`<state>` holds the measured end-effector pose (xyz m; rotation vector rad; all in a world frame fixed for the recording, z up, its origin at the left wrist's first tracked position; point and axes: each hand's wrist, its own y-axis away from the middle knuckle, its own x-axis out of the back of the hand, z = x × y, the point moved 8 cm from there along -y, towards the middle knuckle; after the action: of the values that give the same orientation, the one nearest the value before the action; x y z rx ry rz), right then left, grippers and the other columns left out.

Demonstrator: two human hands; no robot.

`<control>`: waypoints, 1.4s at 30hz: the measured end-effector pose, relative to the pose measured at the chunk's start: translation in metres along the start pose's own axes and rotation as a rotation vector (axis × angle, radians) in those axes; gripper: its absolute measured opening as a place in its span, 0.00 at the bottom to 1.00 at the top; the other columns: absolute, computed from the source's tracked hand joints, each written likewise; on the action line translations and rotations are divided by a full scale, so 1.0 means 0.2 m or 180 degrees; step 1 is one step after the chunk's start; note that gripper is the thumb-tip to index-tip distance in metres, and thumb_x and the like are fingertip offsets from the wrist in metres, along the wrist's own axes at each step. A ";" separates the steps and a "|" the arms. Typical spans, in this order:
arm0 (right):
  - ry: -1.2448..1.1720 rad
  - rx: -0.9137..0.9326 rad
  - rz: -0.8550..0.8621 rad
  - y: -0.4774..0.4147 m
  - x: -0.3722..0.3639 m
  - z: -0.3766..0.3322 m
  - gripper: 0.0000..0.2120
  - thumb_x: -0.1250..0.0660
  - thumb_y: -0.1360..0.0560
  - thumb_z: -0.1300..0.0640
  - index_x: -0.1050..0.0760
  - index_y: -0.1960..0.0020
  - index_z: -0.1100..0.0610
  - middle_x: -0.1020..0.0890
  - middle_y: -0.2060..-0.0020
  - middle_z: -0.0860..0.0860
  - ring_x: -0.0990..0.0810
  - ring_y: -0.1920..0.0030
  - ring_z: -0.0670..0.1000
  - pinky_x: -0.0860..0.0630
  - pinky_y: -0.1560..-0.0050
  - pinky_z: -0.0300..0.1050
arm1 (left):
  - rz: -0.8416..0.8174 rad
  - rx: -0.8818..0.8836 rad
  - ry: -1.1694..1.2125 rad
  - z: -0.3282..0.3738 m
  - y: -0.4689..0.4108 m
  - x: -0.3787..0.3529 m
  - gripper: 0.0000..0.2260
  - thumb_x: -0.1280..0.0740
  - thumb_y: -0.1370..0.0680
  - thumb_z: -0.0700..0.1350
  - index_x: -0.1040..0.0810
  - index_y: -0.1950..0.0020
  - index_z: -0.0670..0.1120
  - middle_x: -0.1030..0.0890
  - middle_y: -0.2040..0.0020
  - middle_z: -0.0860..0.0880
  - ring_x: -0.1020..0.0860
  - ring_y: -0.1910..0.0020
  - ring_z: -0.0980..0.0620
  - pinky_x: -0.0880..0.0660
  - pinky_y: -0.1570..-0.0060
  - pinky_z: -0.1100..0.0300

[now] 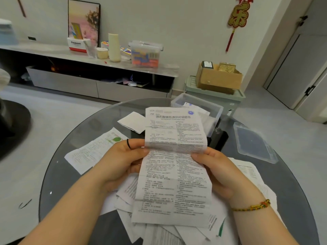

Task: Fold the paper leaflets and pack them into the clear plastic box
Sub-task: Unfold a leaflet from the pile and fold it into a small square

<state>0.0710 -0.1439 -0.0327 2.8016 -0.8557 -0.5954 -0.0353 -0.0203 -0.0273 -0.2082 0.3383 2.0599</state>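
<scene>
Soft, even indoor light with only faint shadows, a dull sheen on the far side of the glass counter (58, 183), wide-angle bending of the door (290, 71) at the right edge, and slightly smeared fine print on the leaflet (175, 174)

White wall (159, 18), grey floor (53, 106), low grey cabinet (79, 82), door (297, 68) right.

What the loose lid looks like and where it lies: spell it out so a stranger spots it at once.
Start at the round glass table. Near its right edge, beyond the right hand and right of the clear plastic box, lies the loose lid. Unlike the white leaflets scattered around, it is a flat, see-through rectangle with a raised rim.
</scene>
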 end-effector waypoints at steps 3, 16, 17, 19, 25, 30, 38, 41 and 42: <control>0.0034 0.0111 0.0065 0.00 0.01 0.00 0.14 0.43 0.25 0.70 0.21 0.55 0.59 0.15 0.63 0.53 0.16 0.64 0.49 0.19 0.64 0.39 | -0.0005 0.0011 0.0072 0.00 0.01 -0.01 0.16 0.39 0.26 0.32 0.15 0.64 0.44 0.15 0.63 0.45 0.17 0.67 0.52 0.20 0.65 0.62; 0.0706 0.0791 0.0673 0.03 0.05 -0.08 0.11 0.36 0.28 0.68 0.21 0.58 0.53 0.16 0.67 0.48 0.17 0.64 0.49 0.20 0.60 0.44 | 0.0306 -0.0346 -0.0408 0.04 0.02 0.01 0.09 0.37 0.25 0.39 0.19 0.56 0.50 0.15 0.64 0.53 0.18 0.64 0.57 0.23 0.65 0.64; 0.0719 0.0770 0.0645 0.02 0.04 -0.08 0.11 0.35 0.28 0.67 0.22 0.54 0.52 0.15 0.65 0.48 0.18 0.61 0.51 0.21 0.55 0.47 | 0.0302 -0.0368 -0.0408 0.04 0.02 0.02 0.09 0.36 0.26 0.39 0.19 0.54 0.52 0.15 0.63 0.53 0.17 0.63 0.56 0.22 0.63 0.63; 0.0692 0.0737 0.0714 0.02 0.05 -0.08 0.10 0.36 0.26 0.64 0.24 0.51 0.50 0.15 0.63 0.49 0.19 0.58 0.53 0.23 0.52 0.48 | 0.0280 -0.0433 -0.0410 0.04 0.01 0.01 0.14 0.35 0.27 0.34 0.22 0.52 0.54 0.15 0.62 0.55 0.17 0.62 0.55 0.20 0.62 0.63; 0.0507 0.0400 0.0393 0.01 0.04 -0.03 0.18 0.45 0.23 0.48 0.18 0.57 0.52 0.20 0.57 0.61 0.24 0.53 0.61 0.29 0.43 0.59 | 0.0270 -0.0699 -0.0448 0.06 0.02 0.00 0.24 0.36 0.27 0.29 0.29 0.47 0.59 0.16 0.63 0.59 0.17 0.62 0.59 0.23 0.67 0.69; 0.0684 0.0228 -0.0003 0.00 0.00 -0.01 0.25 0.43 0.36 0.42 0.20 0.50 0.57 0.17 0.55 0.59 0.21 0.55 0.59 0.24 0.51 0.51 | 0.0390 -0.0823 -0.0436 0.08 0.02 0.03 0.26 0.35 0.28 0.29 0.30 0.45 0.61 0.17 0.56 0.59 0.17 0.57 0.58 0.20 0.61 0.65; 0.1142 0.0251 -0.0197 0.01 -0.03 0.03 0.07 0.35 0.29 0.63 0.20 0.54 0.55 0.15 0.59 0.51 0.16 0.60 0.50 0.20 0.62 0.44 | 0.0441 -0.0950 -0.0471 0.09 0.03 0.02 0.31 0.34 0.29 0.29 0.36 0.39 0.62 0.22 0.50 0.63 0.18 0.56 0.61 0.20 0.58 0.61; 0.1140 0.0309 0.0038 0.01 0.01 0.01 0.10 0.38 0.26 0.66 0.21 0.53 0.55 0.15 0.59 0.51 0.16 0.60 0.51 0.20 0.61 0.45 | 0.0378 -0.0663 -0.0452 0.06 0.02 0.03 0.27 0.33 0.29 0.31 0.31 0.36 0.54 0.18 0.48 0.56 0.17 0.56 0.58 0.20 0.62 0.64; 0.1107 0.0331 0.0128 0.01 0.02 0.00 0.10 0.38 0.26 0.66 0.21 0.52 0.55 0.15 0.58 0.52 0.17 0.57 0.54 0.21 0.56 0.50 | 0.0345 -0.0544 -0.0505 0.05 0.02 0.03 0.21 0.33 0.29 0.32 0.27 0.39 0.50 0.16 0.51 0.53 0.17 0.57 0.56 0.20 0.64 0.65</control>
<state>0.0724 -0.1473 -0.0341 2.8463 -0.8866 -0.0524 -0.0409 -0.0144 -0.0190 -0.1306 0.0775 2.1982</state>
